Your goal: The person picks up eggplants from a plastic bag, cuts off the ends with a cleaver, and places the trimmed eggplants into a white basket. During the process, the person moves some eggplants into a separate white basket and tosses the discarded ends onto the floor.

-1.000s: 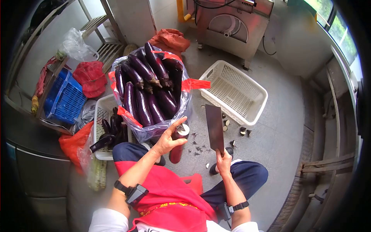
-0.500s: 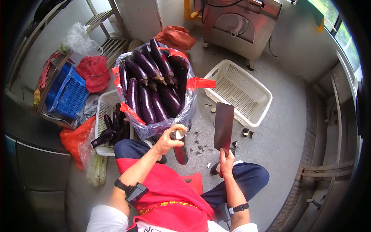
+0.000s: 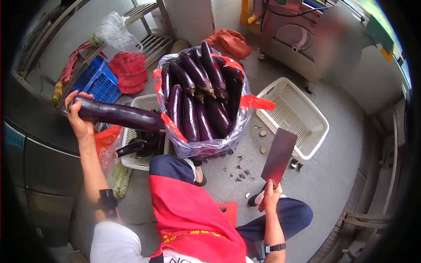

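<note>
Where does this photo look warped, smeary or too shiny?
Head view: lines bow and corners go black, suggesting a very wide lens; head view, upper right: a greyish blurred patch hides detail, and the pale green window looks washed out; head view, left: white glare streaks the long glossy purple eggplant in the left hand.

Grey floor [image 3: 335, 188], pale walls [image 3: 188, 22], slatted rack [image 3: 156, 45], apparently a bright window [image 3: 372, 8], upper right

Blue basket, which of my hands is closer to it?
Left. Your left hand, gripping an eggplant, is raised on the near side of the blue basket. Your right hand, holding the cleaver, is much farther off, to the right.
</note>
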